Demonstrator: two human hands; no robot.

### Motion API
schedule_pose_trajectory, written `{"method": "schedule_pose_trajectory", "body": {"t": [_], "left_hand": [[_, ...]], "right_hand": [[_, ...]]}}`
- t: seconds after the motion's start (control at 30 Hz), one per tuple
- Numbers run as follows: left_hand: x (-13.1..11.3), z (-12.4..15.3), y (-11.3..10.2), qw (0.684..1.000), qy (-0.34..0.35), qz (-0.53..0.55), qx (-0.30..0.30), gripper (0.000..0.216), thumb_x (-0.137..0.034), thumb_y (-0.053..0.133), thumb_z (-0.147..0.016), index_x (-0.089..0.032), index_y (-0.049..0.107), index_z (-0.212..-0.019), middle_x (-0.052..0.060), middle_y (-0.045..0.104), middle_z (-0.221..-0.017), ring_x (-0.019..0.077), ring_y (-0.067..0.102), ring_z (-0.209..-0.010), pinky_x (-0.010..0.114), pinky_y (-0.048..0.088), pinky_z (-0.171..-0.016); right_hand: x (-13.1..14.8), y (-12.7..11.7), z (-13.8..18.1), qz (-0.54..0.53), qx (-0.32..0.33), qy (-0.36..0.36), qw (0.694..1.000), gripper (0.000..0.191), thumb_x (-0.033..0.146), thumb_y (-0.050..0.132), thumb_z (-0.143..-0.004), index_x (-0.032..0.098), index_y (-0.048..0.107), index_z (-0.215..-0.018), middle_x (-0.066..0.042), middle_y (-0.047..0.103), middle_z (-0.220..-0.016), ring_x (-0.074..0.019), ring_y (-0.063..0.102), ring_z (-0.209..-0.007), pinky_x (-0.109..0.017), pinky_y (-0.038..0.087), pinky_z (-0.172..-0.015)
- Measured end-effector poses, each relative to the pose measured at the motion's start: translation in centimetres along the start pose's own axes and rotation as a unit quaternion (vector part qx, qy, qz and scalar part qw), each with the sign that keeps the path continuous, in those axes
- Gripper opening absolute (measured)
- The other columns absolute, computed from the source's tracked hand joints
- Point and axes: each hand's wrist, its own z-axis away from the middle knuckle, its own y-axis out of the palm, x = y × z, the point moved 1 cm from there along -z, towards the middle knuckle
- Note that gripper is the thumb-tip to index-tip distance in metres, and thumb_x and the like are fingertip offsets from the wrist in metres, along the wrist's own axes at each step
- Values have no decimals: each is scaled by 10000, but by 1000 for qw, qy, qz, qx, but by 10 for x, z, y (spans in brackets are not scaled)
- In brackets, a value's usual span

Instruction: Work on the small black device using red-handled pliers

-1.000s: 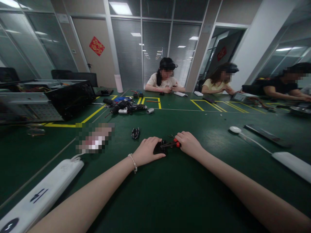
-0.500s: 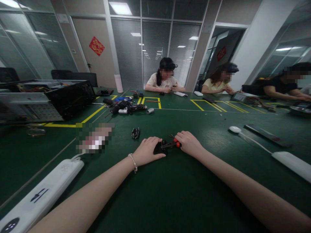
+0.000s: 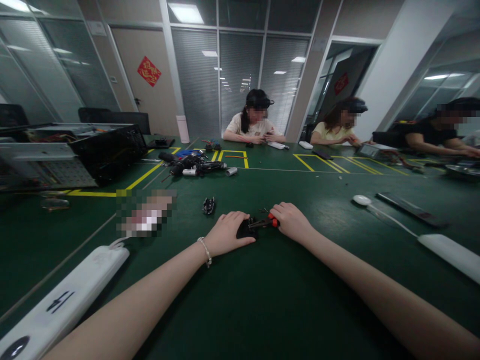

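Note:
My left hand (image 3: pixel 227 232) rests on the green table (image 3: pixel 262 300) with its fingers curled round a small black part (image 3: pixel 245 229). My right hand (image 3: pixel 290 220) is closed on a red-handled tool (image 3: pixel 267 222) whose dark tip reaches into that black part. The two hands sit close together at the table's middle. A bead bracelet circles my left wrist. Another small black part (image 3: pixel 209 205) lies loose a little beyond my left hand.
A white power strip (image 3: pixel 63 300) lies at the near left, another white strip (image 3: pixel 448 250) with a cable at the right. A black computer case (image 3: pixel 108 150) stands at the far left beside a pile of tools (image 3: pixel 195 165). Three people sit across the table.

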Motion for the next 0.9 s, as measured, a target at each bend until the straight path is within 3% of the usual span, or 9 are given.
{"method": "schedule_pose_trajectory", "body": {"t": [0.5,0.9], "left_hand": [[-3,0,-4,1000,-10,8,20,578,-587,488,-738,-210,407,-1168,60,491,-1179,254,443,-1079,402,333,-890],[-1,0,1,1000,3,0,0,548,-566,504,-742,-207,413,-1147,62,502,-1146,246,456,-1054,387,343,-872]], "right_hand": [[-1,-1,0,-10,-5,-12,1000,199,50,450,-693,137,563,-831,-65,567,-826,-163,468,-744,-275,341,-673],[0,1,1,9,-3,-2,1000,200,39,442,-686,138,560,-813,-63,570,-821,-164,458,-736,-271,313,-662]]}}
